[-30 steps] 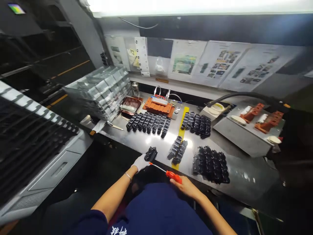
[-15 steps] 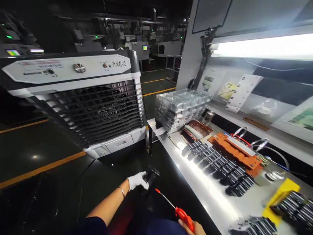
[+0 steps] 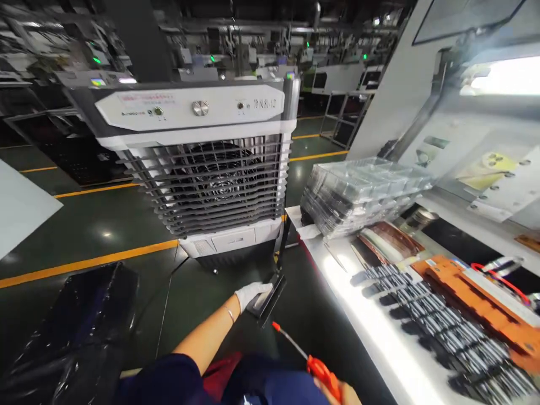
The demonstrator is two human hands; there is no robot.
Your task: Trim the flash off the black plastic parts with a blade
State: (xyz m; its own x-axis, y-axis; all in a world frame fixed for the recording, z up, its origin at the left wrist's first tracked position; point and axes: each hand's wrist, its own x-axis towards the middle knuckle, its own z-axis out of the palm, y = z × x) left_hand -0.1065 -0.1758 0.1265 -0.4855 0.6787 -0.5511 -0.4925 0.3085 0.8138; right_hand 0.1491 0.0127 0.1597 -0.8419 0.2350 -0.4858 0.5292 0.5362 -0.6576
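Observation:
My left hand [image 3: 253,296], in a white glove, is closed on a dark rectangular part [image 3: 270,298] with a flat face, held tilted over the floor left of the bench. My right hand [image 3: 340,392], bare and partly cut off by the lower edge, grips a red air blow gun [image 3: 318,368]. Its thin metal tube ends in a red tip [image 3: 276,326], which points at the part from just below and to the right, apart from it. Rows of dark parts with shiny bars [image 3: 447,320] lie on the bench to the right.
The metal bench [image 3: 371,349] carries stacked clear plastic trays [image 3: 358,191], a brown tray [image 3: 390,242] and an orange fixture [image 3: 476,304]. A large air cooler [image 3: 228,180] stands ahead. Black plastic wrapping [image 3: 80,326] lies at the lower left, and a white panel edge [image 3: 21,208] shows left.
The view has swung left, so the cooler and bench appear further right. The dark part is now turned with its flat face showing. Both hands keep their holds.

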